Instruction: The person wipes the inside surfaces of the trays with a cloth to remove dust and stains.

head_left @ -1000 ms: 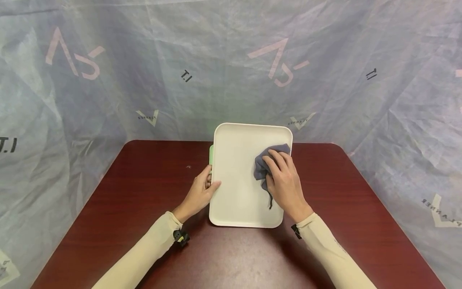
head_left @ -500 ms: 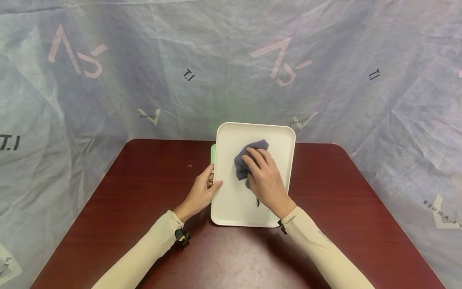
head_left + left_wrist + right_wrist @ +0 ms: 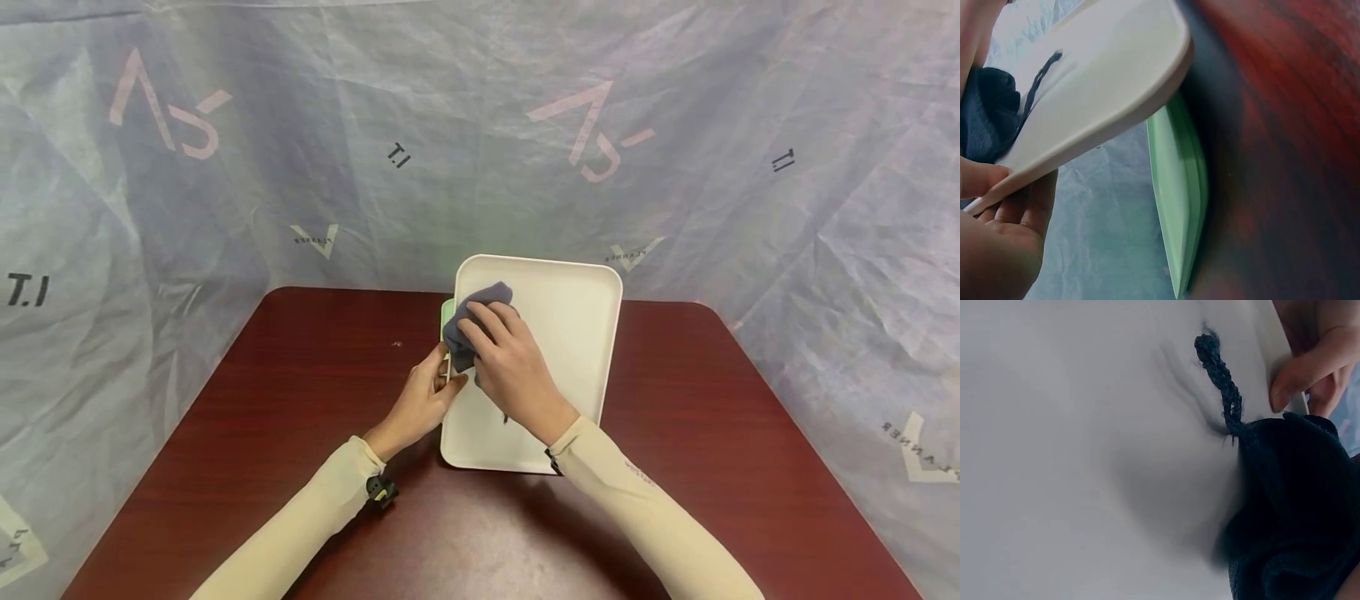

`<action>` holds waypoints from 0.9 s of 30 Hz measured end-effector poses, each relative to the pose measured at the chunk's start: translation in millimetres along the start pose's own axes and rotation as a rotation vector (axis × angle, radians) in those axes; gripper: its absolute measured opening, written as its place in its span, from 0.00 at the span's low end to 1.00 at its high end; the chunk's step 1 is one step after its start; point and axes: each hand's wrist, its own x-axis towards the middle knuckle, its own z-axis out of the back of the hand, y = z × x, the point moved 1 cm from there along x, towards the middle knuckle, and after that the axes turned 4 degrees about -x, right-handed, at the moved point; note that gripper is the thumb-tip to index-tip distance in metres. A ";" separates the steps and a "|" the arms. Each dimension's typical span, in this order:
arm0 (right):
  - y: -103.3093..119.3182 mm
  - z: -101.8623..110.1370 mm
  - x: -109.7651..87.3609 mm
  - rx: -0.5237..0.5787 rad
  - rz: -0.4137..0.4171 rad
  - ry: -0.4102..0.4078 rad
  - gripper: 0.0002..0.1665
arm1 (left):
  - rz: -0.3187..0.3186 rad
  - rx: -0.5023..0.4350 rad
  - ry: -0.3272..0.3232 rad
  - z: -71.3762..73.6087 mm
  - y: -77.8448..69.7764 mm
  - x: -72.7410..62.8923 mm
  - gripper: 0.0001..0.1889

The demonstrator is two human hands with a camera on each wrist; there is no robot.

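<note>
My left hand grips the left edge of a white rectangular tray, thumb on its face and fingers behind. The tray is tilted up toward me, over the table. My right hand holds a bunched dark blue-grey cloth against the tray's upper left side, close above the left thumb. A braided cord dangles from the cloth in the right wrist view. Behind the tray stands a light green tray, mostly hidden in the head view.
Both trays are over a dark red wooden table. Grey plastic sheeting with printed letters hangs around its back and sides.
My right hand has swept the cloth leftward across the white tray, from its right side to its left edge. The left hand keeps its grip, and the tray shifts slightly right in view.
</note>
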 end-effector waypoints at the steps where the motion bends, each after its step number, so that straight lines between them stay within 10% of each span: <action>1: 1.2 -0.4 1.4 -0.001 0.003 0.001 0.27 | -0.003 0.016 -0.005 -0.3 -0.2 0.0 0.24; 27: 5.0 -5.3 -12.5 -0.019 0.050 0.022 0.26 | -0.022 -0.043 0.028 1.6 2.6 -1.0 0.26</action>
